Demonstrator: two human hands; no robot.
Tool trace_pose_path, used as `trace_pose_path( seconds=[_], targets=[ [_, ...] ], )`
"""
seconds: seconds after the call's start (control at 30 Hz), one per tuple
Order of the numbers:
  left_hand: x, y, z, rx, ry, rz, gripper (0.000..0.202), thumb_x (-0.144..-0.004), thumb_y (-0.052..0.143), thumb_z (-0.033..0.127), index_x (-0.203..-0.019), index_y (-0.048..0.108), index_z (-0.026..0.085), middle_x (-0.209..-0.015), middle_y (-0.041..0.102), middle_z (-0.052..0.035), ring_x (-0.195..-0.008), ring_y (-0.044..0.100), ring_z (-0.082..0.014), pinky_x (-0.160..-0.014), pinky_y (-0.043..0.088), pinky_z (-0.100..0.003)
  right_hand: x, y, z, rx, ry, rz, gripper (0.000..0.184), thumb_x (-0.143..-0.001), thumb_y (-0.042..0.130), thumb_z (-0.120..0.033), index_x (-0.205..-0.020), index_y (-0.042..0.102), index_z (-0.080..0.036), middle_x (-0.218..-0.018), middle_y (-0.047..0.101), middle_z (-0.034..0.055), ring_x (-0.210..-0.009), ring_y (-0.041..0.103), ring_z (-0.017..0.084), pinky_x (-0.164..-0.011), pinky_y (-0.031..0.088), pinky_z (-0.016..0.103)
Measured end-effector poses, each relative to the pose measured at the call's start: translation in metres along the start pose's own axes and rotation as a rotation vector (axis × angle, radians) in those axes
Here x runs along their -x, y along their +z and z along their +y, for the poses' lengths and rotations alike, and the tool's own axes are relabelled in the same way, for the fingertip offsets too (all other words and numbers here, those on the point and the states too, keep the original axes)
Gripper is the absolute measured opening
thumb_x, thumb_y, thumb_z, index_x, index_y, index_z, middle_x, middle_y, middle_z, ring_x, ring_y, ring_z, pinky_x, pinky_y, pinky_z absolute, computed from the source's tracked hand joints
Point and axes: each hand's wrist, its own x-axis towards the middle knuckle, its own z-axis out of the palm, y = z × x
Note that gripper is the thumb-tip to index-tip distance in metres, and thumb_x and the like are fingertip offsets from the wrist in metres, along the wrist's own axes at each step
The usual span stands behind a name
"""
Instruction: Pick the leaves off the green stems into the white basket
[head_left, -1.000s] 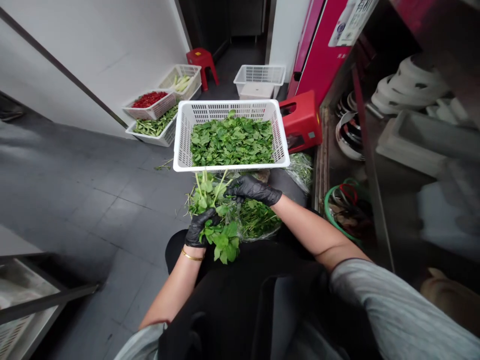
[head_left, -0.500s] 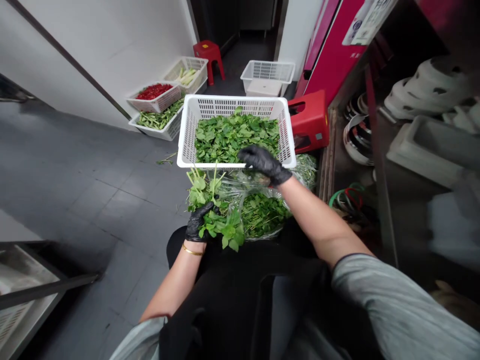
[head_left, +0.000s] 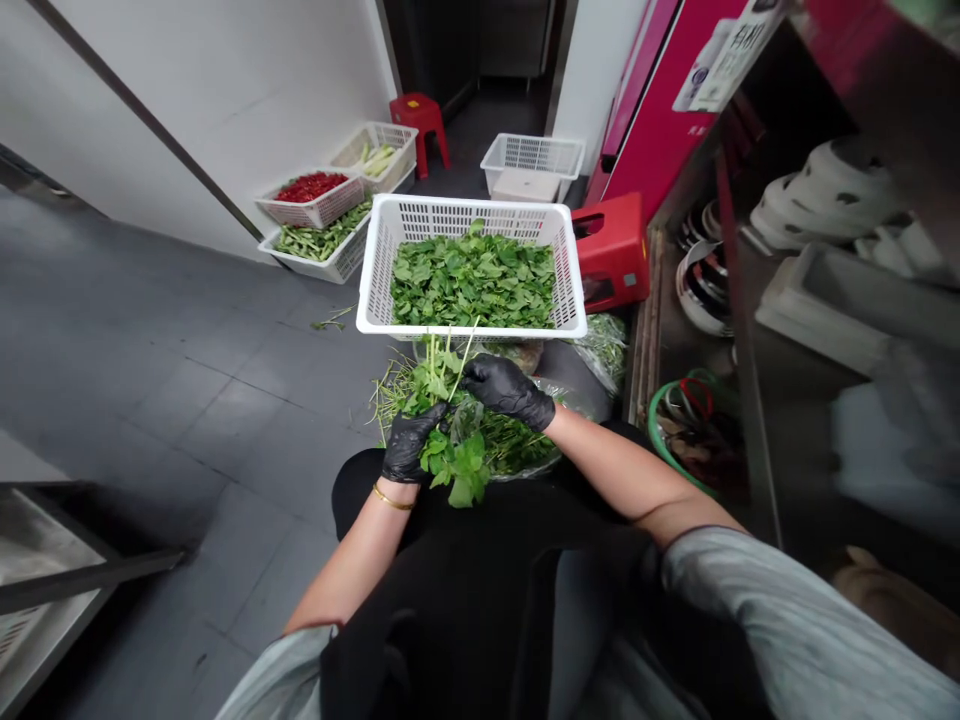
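My left hand (head_left: 409,445), in a black glove, grips a bunch of leafy green stems (head_left: 442,385) above my lap. My right hand (head_left: 508,392), also black-gloved, pinches the same bunch near its upper stems. Just beyond both hands, a white plastic slotted basket (head_left: 471,214) holds a heap of picked green leaves (head_left: 472,280). A clear plastic bag of stems and leaves (head_left: 517,445) rests on my lap, under my hands and against the basket's near edge.
A red plastic stool (head_left: 611,252) stands right of the basket. Farther off, baskets of red chillies (head_left: 310,187) and green beans (head_left: 319,242) sit by the wall. Metal shelves with bowls (head_left: 703,290) line the right. Grey tiles cover the floor.
My right hand has come back from the basket's front rim to the stems. The bunch in my left hand has shifted slightly, and the basket's leaf heap looks unchanged.
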Motion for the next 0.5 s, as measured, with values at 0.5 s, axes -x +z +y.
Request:
trace_pose_path(
  seconds=[0.5],
  targets=[
    [-0.006,-0.017,-0.005,0.198,-0.010,0.069,0.035,-0.052,0.096,0.021,-0.080,0.074,0.015,-0.070,0.075,0.0002,-0.060,0.069,-0.0134,-0.061,0.057,-0.024,0.011,-0.018,-0.001,-0.888,0.373,-0.111,0.042,-0.059,0.084,-0.050,-0.063,0.058,-0.017,-0.061,0.055,-0.0039,-0.054,0.051,0.009,-0.051,0.043,0.023]
  ],
)
